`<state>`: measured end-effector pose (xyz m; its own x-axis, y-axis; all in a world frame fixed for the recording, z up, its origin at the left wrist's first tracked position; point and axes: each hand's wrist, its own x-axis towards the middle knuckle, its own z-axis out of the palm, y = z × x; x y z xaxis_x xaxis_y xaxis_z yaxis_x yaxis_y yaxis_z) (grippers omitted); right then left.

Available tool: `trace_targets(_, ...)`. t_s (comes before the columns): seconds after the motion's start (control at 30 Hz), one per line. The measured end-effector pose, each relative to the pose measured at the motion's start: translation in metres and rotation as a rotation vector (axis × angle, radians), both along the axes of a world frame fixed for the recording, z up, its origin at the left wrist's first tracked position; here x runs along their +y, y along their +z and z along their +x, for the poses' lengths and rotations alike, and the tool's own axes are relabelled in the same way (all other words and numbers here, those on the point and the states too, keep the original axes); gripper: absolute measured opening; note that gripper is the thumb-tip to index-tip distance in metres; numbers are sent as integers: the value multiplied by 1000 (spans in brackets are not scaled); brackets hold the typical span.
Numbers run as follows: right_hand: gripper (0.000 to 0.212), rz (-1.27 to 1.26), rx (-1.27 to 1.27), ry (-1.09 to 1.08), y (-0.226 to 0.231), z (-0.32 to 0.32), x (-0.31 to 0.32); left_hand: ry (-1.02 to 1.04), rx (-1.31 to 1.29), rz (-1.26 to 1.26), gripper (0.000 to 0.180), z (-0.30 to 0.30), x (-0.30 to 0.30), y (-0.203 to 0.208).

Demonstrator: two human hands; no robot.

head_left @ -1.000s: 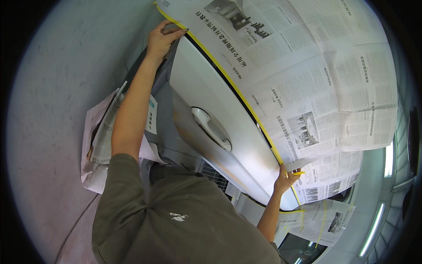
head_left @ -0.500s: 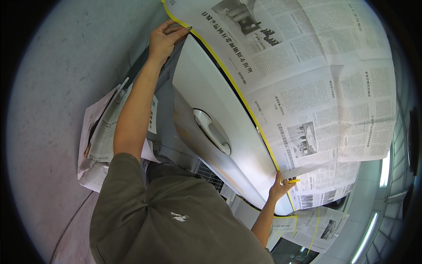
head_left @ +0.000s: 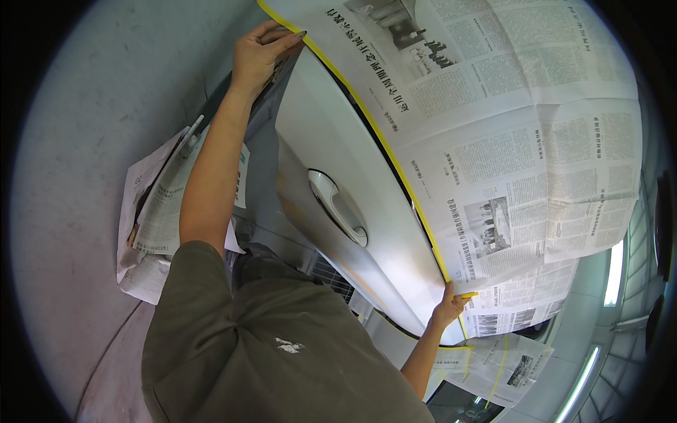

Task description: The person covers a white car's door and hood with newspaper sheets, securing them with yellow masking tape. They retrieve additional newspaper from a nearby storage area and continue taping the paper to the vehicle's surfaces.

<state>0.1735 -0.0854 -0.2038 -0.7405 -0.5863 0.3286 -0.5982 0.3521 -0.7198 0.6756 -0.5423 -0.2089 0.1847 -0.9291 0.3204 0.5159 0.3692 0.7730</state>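
Observation:
A large newspaper sheet (head_left: pixel 493 169) edged with yellow masking tape (head_left: pixel 384 144) lies over the window area of a silver car door (head_left: pixel 321 113). The tape runs along the door's upper edge. At the far end of that edge, my left hand (head_left: pixel 257 60) is closed, pinching the taped border between thumb and fingers. My right hand (head_left: pixel 446 310) is closed at the near end of the taped edge, its fingertips on the border of the sheet. A short yellow piece sticks out beside those fingers. Between my hands lies the door handle (head_left: pixel 337 208), touching neither.
More newspaper (head_left: pixel 159 218) hangs or lies at the left, by my left arm. Another taped newspaper (head_left: pixel 504 363) covers a part beyond my right hand. A dark floor grate (head_left: pixel 331 278) shows below the door. Brownish patches mark the door's lower panel.
My left hand has shifted slightly up and left in view, still on the taped border. My right hand sits slightly lower, and the newspaper near it lies flatter.

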Motion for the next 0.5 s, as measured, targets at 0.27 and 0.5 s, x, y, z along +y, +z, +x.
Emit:
trace_targets(0.27,41,-53,-134,21,8,1,9,44,-30,4,36,1,-2,-5)
trace_targets(0.5,38,57,-40,-5,11,3,3,104,-125,-46,32,-1,-3,-1)
